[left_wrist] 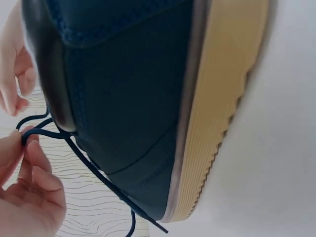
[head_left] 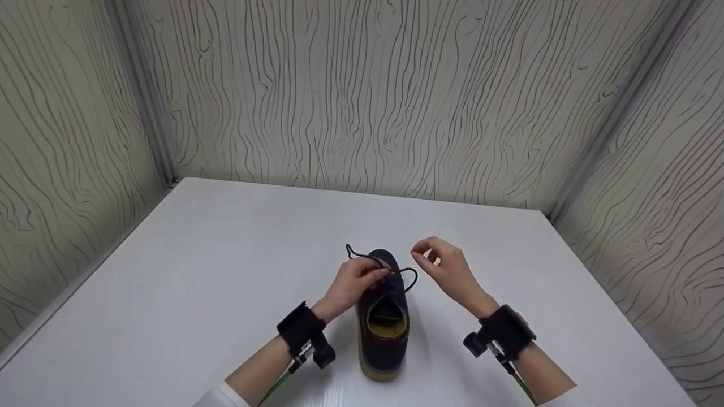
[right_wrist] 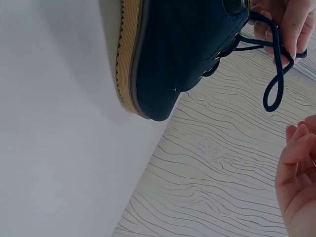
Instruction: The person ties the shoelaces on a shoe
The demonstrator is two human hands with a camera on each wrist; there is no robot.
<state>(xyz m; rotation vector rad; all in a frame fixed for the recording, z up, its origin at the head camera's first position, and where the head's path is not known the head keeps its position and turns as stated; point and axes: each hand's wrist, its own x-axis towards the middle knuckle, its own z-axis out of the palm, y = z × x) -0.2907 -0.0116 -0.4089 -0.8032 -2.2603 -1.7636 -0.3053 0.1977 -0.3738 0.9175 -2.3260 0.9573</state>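
A dark blue lace-up shoe with a tan sole sits on the white table, its toe facing away. My left hand is over the laced front, thumb and fingers pinching the dark shoelace. From that pinch a lace loop hangs out to the right, while another stretch of lace curves off to the left. Right of the shoe, my right hand is raised apart from the lace, its fingers loosely bent with nothing between them. In the right wrist view the right fingers are below the loop.
The white table extends on both sides of the shoe. Behind it and at either side rise panels with a wood-grain line pattern. Both wrists wear black straps with small cameras and cables.
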